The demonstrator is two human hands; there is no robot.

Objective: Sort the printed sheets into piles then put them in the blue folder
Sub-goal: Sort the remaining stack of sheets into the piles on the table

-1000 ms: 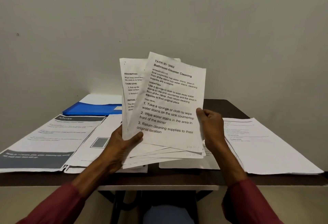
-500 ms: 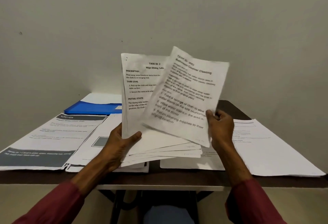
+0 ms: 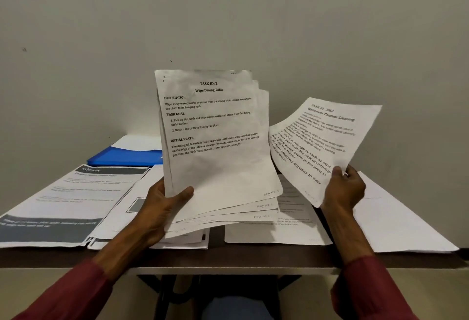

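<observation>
Gripping a fanned stack [image 3: 218, 147] of creased sheets headed "Wipe Dining Table" upright above the worktop [image 3: 228, 256], the left hand [image 3: 162, 208] lays its thumb across the front, the right hand [image 3: 345, 187] pinches one blurred sheet [image 3: 322, 139] beside it, and the blue folder [image 3: 127, 158] lies back left, partly hidden, white paper [image 3: 138, 142] at its far edge.

On the table [image 3: 253, 260] the folder [image 3: 127, 158] lies behind the left piles [image 3: 71, 193]; the right piles [image 3: 396, 220] lie apart.
</observation>
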